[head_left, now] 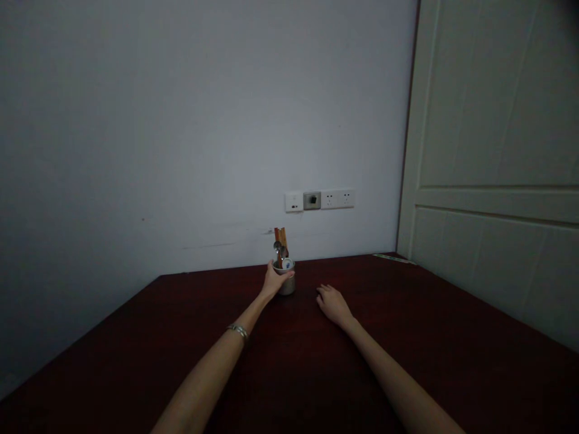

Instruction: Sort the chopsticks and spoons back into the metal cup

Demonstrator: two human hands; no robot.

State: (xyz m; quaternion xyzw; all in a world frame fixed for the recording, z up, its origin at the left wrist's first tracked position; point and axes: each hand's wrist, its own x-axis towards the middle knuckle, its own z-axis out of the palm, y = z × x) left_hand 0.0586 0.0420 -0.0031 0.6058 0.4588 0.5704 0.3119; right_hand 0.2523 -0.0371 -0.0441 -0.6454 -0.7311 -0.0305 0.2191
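Observation:
My left hand (pixel 274 281) is wrapped round a grey utensil holder (pixel 287 287) near the back of the table, its thumb across the front. Metal spoons (pixel 277 246), wooden chopsticks (pixel 284 237) and a white spoon with a blue mark (pixel 288 263) stand upright in the holder. To the right of it, my right hand (pixel 333 302) rests palm down on the tabletop with its fingers loosely stretched and nothing in them. A gap lies between this hand and the holder.
The dark red table (pixel 280 361) meets a pale wall (pixel 203 132) at the back. Wall sockets (pixel 337 199) sit above the holder. A thin patterned strip (pixel 393 259) lies at the back right corner, beside a white panelled door (pixel 488 144).

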